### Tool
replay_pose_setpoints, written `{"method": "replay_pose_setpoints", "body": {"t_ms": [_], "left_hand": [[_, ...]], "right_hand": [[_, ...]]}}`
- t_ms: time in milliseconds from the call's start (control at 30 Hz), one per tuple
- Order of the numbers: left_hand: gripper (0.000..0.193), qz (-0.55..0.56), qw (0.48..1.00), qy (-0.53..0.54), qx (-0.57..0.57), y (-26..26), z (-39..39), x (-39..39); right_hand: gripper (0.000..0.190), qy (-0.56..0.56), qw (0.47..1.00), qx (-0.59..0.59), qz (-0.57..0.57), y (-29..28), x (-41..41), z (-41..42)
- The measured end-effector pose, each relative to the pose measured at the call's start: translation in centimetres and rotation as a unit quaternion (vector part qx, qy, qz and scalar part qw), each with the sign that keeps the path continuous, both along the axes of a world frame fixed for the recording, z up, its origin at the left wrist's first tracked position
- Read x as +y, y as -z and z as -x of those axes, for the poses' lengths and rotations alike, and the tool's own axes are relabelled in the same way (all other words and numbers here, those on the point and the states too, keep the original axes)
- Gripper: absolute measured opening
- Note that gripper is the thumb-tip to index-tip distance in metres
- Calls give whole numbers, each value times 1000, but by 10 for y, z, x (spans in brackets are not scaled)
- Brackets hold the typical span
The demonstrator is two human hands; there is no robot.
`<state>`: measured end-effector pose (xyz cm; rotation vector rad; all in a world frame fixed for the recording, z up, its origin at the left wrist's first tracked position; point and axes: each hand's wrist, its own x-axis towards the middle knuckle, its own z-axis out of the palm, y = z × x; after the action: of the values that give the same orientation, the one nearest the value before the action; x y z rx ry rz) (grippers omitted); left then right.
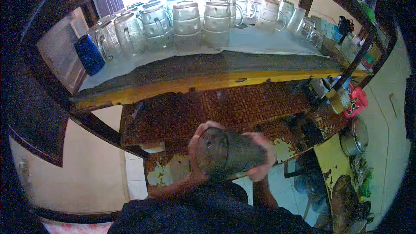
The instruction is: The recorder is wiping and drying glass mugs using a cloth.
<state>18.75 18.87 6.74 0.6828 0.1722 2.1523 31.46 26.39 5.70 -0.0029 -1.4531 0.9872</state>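
Close in front of my body I hold a dark, see-through vessel [227,154], roughly cylindrical and lying on its side. It looks like glass, but blur hides whether it has a handle. My left hand [195,159] wraps around its wide left end, with fingers over the top. At the opposite end, my right hand [267,156] grips the vessel between thumb and fingers. Beyond my hands, several clear glass mugs [186,19] stand in rows on a shelf, many apparently upside down. A blue cup [89,54] is at the left end of that row.
A pale sheet [256,40] covers much of the shelf, whose wooden front edge [208,83] crosses before me. Below is a worn brown tabletop [227,107]. To the right are a pink container [357,102] and a metal pot [354,138]. Dark posts [352,61] frame the shelf.
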Motion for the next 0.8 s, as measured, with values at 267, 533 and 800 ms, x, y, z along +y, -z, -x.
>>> {"method": "replay_pose_setpoints", "body": {"t_ms": [267, 533, 800], "left_hand": [[52, 16, 887, 135, 441, -33, 1, 13], [31, 74, 857, 196, 471, 11, 12, -12], [37, 197, 857, 164, 446, 42, 35, -61]], "right_hand": [[75, 359, 931, -48, -31, -160, 87, -66], [50, 567, 441, -295, -630, -288, 277, -9], [68, 329, 717, -573, -224, -301, 296, 77]]}}
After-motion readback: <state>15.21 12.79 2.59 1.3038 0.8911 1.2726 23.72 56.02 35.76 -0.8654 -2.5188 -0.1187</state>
